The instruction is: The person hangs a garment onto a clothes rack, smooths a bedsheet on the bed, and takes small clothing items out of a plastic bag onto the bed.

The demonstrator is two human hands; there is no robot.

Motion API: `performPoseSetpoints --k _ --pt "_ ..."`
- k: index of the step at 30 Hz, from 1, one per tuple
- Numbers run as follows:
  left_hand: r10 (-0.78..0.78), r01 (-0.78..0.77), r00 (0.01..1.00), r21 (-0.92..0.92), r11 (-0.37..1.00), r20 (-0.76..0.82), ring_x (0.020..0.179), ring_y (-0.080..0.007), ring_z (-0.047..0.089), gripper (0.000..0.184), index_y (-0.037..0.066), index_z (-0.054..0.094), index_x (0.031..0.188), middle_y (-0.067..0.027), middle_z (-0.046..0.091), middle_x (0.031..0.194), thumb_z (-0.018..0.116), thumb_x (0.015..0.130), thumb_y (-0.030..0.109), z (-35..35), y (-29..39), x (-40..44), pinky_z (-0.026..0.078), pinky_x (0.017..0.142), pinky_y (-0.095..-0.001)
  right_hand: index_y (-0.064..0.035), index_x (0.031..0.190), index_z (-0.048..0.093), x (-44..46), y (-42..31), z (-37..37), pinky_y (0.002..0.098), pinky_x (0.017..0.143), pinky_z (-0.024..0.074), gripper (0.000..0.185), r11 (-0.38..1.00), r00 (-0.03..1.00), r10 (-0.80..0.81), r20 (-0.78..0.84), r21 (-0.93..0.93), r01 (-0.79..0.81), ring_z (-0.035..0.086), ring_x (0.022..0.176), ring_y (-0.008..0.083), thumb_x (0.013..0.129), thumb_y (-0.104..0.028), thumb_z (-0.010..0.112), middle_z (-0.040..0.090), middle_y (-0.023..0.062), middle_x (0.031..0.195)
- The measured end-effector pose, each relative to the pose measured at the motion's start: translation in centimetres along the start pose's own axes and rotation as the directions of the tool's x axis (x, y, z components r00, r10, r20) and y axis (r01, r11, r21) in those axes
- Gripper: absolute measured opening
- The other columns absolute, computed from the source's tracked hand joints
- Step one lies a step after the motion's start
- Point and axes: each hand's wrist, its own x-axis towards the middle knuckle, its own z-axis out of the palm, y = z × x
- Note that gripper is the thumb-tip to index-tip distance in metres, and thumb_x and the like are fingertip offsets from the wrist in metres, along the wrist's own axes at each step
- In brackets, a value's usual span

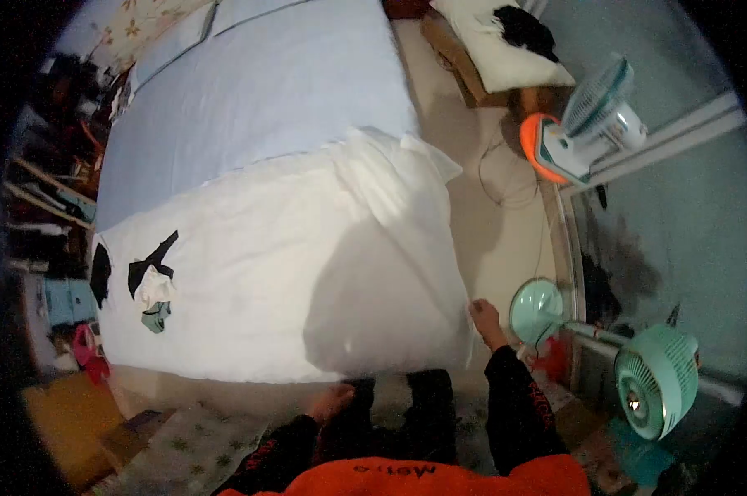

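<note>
A white sheet (249, 273) covers the near part of the bed, over a pale blue sheet (266, 91). At the sheet's right edge, my right hand (487, 321) is closed on the white cloth. My left hand (330, 403) is just below the sheet's front edge, near my left leg; its fingers are too blurred to make out. Folds run through the white sheet toward its far right corner. On its left part lie small black, white and grey cloths (155, 289).
Right of the bed are a green standing fan (656, 380), its round base (536, 311), a second fan (596, 124) on an orange seat, and a loose cable on the floor. A pillow (505, 50) lies at the back right. Cluttered shelves line the left side.
</note>
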Motion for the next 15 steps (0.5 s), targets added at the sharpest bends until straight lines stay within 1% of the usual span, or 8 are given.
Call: performPoseSetpoints --k 2,4,7,8,10,12,14,15 --pt "0.021 -0.017 0.999 -0.117 0.993 0.032 0.105 -0.0265 0.057 0.05 0.003 0.048 0.127 -0.0126 0.058 0.116 0.053 0.092 0.038 1.9 -0.1 4.1 0.046 0.089 -0.0405 -0.0004 0.108 0.059 6.8 -5.0 -1.3 0.0412 0.082 0.047 0.039 0.995 0.998 -0.053 -0.02 -0.084 0.051 0.06 0.092 0.033 0.091 -0.033 0.049 0.064 0.0173 0.096" --pt "0.012 0.005 0.998 -0.25 0.968 0.067 0.106 -0.0281 0.056 0.05 0.004 0.047 0.129 -0.0119 0.057 0.119 0.053 0.092 0.038 4.8 -3.8 8.5 0.046 0.09 -0.0415 0.0019 0.115 0.054 12.9 -11.2 -2.5 0.0433 0.093 0.0399 0.041 0.973 0.987 -0.158 0.006 -0.17 0.157 0.053 0.107 0.0364 0.09 -0.031 0.052 0.057 0.0216 0.114" --pt "0.376 -0.35 0.921 -0.207 0.914 0.104 0.107 -0.0284 0.056 0.048 0.004 0.047 0.128 -0.0124 0.055 0.122 0.052 0.093 0.036 11.8 -9.0 14.0 0.046 0.091 -0.042 0.0038 0.132 0.04 23.2 -17.4 -1.5 0.0421 0.102 0.0317 0.057 0.965 0.941 -0.239 -0.239 0.052 0.259 0.045 0.117 0.0375 0.089 -0.031 0.055 0.047 0.0223 0.129" --pt "0.388 -0.376 0.92 -0.147 0.915 0.063 0.106 -0.0279 0.057 0.047 0.004 0.048 0.127 -0.0121 0.055 0.122 0.05 0.093 0.036 13.7 -8.9 15.4 0.046 0.089 -0.0421 0.0032 0.134 0.037 27.4 -18.4 -0.6 0.0419 0.103 0.0302 0.059 0.956 0.932 -0.17 -0.319 0.177 0.235 0.044 0.117 0.0371 0.089 -0.03 0.056 0.046 0.0212 0.131" --pt "0.379 -0.376 0.925 -0.107 0.921 0.014 0.104 -0.0275 0.057 0.045 0.004 0.049 0.126 -0.0117 0.055 0.122 0.049 0.094 0.036 17.0 -6.0 16.8 0.047 0.087 -0.0421 0.0027 0.134 0.038 30.2 -21.7 -1.8 0.0411 0.1 0.0328 0.059 0.942 0.971 -0.127 -0.205 0.281 0.182 0.046 0.114 0.0357 0.088 -0.029 0.057 0.047 0.0204 0.129" --pt "-0.092 0.077 0.995 -0.3 0.951 -0.036 0.098 -0.0249 0.059 0.045 0.002 0.051 0.121 -0.0118 0.057 0.115 0.047 0.094 0.037 18.5 1.6 14.3 0.048 0.08 -0.0405 0.0017 0.132 0.039 34.8 -19.3 -1.3 0.0395 0.094 0.038 0.057 0.685 0.986 0.059 0.154 0.712 -0.152 0.05 0.108 0.0331 0.087 -0.026 0.059 0.05 0.0188 0.125" --pt "-0.154 0.117 0.988 -0.523 0.844 -0.027 0.096 -0.0235 0.059 0.045 0.002 0.051 0.121 -0.0111 0.059 0.111 0.048 0.094 0.037 20.6 4.0 14.3 0.048 0.078 -0.0392 0.0006 0.131 0.04 39.6 -16.2 -0.6 0.0378 0.088 0.0432 0.056 0.352 0.919 0.108 0.379 0.85 -0.392 0.054 0.102 0.0304 0.086 -0.024 0.062 0.052 0.0172 0.121" --pt "-0.199 0.136 0.98 -0.697 0.704 -0.009 0.094 -0.0222 0.058 0.045 0.002 0.051 0.121 -0.0103 0.06 0.107 0.048 0.094 0.038 21.8 5.0 14.4 0.048 0.076 -0.0379 0.0004 0.13 0.041 40.2 -15.4 -1.6 0.0388 0.09 0.0426 0.053 0.561 0.984 -0.007 0.179 0.815 -0.144 0.052 0.104 0.0303 0.087 -0.024 0.06 0.051 0.0181 0.122"
